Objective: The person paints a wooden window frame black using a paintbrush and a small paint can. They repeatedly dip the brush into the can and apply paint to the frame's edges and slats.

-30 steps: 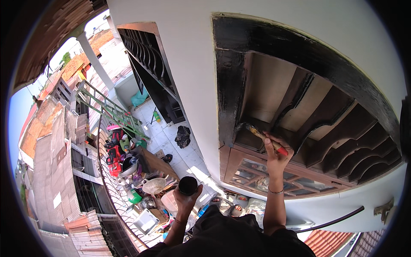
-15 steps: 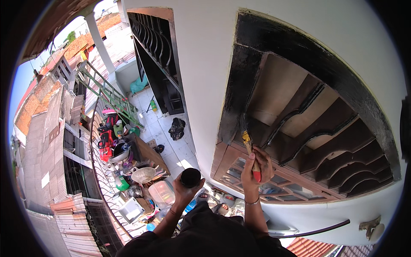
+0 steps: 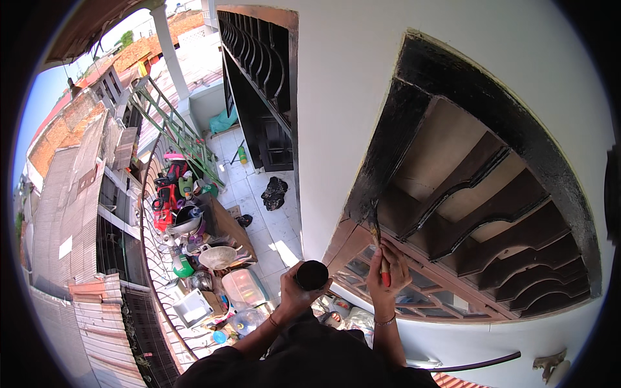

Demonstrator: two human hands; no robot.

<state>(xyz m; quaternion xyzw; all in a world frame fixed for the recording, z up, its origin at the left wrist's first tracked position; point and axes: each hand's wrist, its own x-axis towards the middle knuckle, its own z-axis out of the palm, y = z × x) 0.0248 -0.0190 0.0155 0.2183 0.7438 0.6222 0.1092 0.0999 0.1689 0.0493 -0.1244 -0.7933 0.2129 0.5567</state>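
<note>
My right hand [image 3: 389, 270] is closed round the handle of a paintbrush [image 3: 383, 257], a wooden handle with a red end. The brush's dark bristles touch the lower left part of a window frame [image 3: 375, 152], which is coated black there. Lower down, the wood is still brown, above a brown lattice panel [image 3: 414, 278]. Curved slats [image 3: 475, 171] inside the frame are partly black along their edges. In my left hand [image 3: 299, 291] is a round container [image 3: 312, 275] with a black top or inside, held up in front of my body; its contents cannot be made out.
A white wall [image 3: 330, 116] surrounds the frame. On the left, a curved railing [image 3: 147, 252] borders a tiled balcony crowded with tubs, bottles and a cardboard box [image 3: 229, 233]. A green ladder [image 3: 174, 132] leans beyond them. A black plastic bag [image 3: 275, 193] lies by an open dark door [image 3: 272, 139].
The brush has moved down the left side of the frame, toward the brown wood. My left hand with the container has shifted right, and the whole view has turned slightly.
</note>
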